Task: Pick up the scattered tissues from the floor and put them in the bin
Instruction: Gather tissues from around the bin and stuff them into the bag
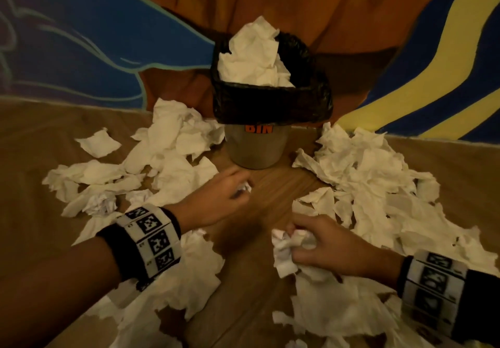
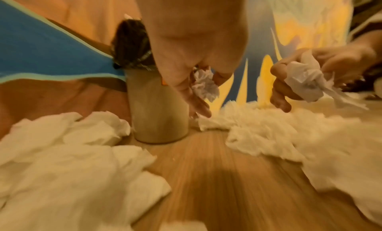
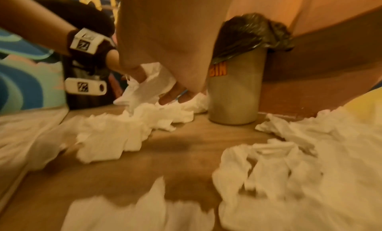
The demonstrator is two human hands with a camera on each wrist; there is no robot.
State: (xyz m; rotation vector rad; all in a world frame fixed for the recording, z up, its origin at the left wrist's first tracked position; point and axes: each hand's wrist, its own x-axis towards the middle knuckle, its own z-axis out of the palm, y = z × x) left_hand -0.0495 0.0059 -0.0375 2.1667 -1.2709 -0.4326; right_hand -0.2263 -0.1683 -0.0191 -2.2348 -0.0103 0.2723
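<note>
While motion blur smears both wrist views, the left hand (image 1: 216, 199) curls round a small tissue wad (image 2: 204, 84) and the right hand (image 1: 324, 245) clutches crumpled tissues (image 1: 289, 247); more tissues (image 1: 373, 180) litter the floor (image 1: 257, 307) around the heaped bin (image 1: 257, 144), its label half-hidden by the black liner (image 1: 270, 104)

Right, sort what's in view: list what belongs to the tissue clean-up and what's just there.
Belongs to the job:
- left hand, holding a small crumpled tissue
- right hand, gripping a wad of tissue
- scattered tissues on the floor
- bin, already heaped

Just there:
- painted wall
- wrist bands
</note>
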